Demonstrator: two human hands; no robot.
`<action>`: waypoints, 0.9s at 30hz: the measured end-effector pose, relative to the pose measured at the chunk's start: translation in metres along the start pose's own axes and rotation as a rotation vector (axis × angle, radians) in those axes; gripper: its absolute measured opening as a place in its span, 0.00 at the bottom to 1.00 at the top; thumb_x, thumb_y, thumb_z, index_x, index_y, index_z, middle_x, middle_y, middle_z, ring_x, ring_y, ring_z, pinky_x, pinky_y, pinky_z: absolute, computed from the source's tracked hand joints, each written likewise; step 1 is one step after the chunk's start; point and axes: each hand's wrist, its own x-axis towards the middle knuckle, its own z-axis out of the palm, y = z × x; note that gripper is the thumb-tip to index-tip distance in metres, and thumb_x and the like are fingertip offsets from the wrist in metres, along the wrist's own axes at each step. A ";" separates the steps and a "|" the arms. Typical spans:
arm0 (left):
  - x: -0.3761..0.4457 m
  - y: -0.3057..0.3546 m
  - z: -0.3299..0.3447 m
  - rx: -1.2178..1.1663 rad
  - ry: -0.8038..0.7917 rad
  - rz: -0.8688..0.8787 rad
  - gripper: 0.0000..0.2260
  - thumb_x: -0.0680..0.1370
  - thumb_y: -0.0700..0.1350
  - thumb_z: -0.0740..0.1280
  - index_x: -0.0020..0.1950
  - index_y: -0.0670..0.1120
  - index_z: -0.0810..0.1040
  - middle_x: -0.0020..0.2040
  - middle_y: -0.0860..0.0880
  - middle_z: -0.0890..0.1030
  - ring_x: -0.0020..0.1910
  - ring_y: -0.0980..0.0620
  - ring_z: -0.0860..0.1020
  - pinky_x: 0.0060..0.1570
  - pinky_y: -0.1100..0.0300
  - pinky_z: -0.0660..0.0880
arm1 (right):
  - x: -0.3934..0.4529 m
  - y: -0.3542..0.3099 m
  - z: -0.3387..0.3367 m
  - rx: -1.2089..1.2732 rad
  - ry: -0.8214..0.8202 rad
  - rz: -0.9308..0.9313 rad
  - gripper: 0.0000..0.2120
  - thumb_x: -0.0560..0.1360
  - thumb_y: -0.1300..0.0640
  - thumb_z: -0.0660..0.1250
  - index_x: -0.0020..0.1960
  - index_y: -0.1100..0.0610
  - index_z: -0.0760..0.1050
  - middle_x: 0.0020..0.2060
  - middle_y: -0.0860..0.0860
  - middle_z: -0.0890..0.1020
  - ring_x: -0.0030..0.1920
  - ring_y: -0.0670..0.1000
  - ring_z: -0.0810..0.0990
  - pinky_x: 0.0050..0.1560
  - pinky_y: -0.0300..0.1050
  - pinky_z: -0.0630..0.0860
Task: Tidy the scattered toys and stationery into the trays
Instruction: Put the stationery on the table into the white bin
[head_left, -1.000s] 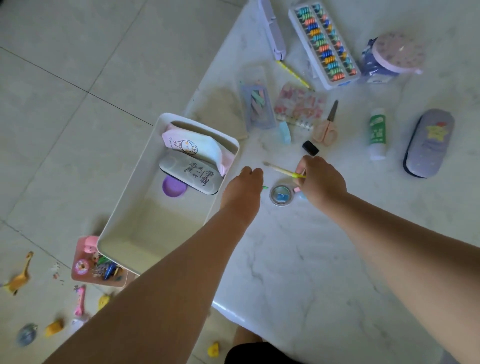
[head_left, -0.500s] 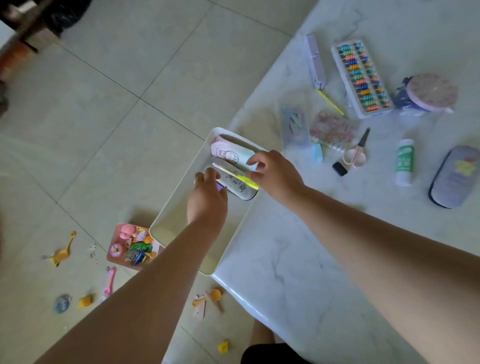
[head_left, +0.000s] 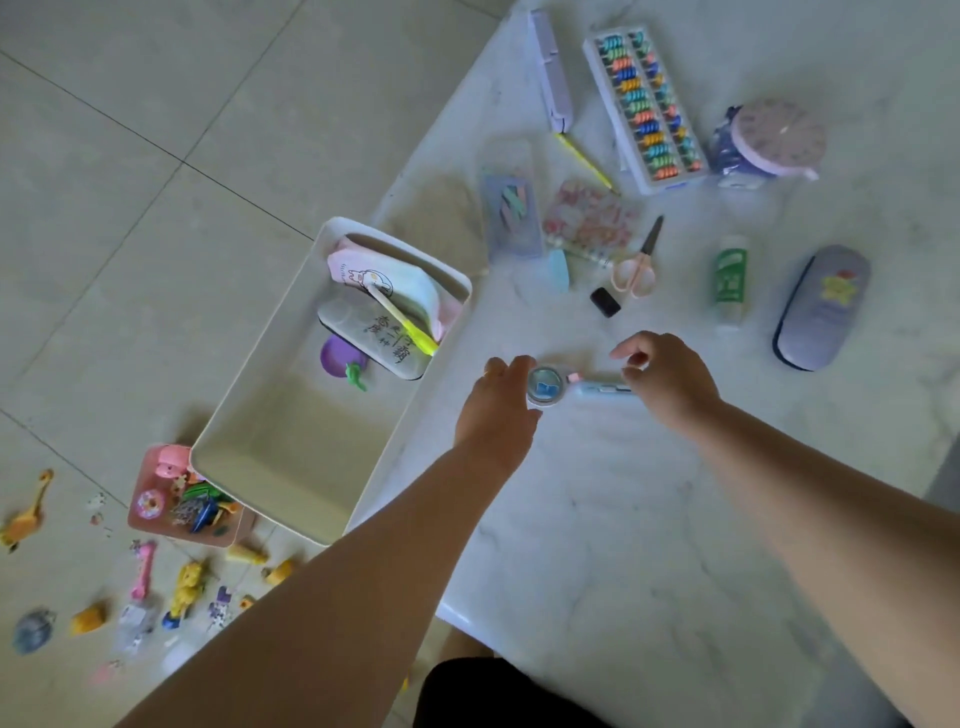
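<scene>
Two hands work at the marble table just right of the white tray. Left hand lies knuckles-up with fingers curled against a small round clear case; whether it grips the case or only touches it is hidden. Right hand curls thumb and forefinger at the end of a light-blue pen-like tool, apparently pinching it, though contact is blurred. At 10 o'clock from the hands, the tray holds a yellow highlighter lying across two pencil cases. Floor toys at 8 o'clock are too blurred to name.
</scene>
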 end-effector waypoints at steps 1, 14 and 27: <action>0.004 0.003 0.007 0.039 -0.012 0.001 0.24 0.76 0.45 0.69 0.70 0.51 0.64 0.60 0.45 0.68 0.57 0.45 0.74 0.53 0.53 0.74 | -0.001 0.006 0.004 -0.008 -0.015 0.011 0.11 0.74 0.61 0.64 0.52 0.49 0.80 0.52 0.52 0.79 0.45 0.48 0.75 0.43 0.40 0.69; 0.029 0.017 0.033 0.148 0.004 -0.061 0.20 0.74 0.45 0.71 0.64 0.49 0.68 0.59 0.43 0.67 0.54 0.43 0.75 0.51 0.52 0.79 | -0.002 0.014 0.039 -0.275 -0.063 0.043 0.10 0.74 0.61 0.66 0.55 0.53 0.75 0.54 0.55 0.73 0.46 0.56 0.76 0.42 0.44 0.68; -0.014 -0.028 -0.078 -0.058 0.344 -0.219 0.19 0.71 0.47 0.69 0.60 0.46 0.68 0.57 0.45 0.70 0.53 0.42 0.75 0.47 0.54 0.72 | -0.015 -0.118 0.014 0.170 -0.035 -0.293 0.12 0.74 0.45 0.69 0.51 0.51 0.74 0.40 0.46 0.81 0.39 0.50 0.79 0.41 0.47 0.75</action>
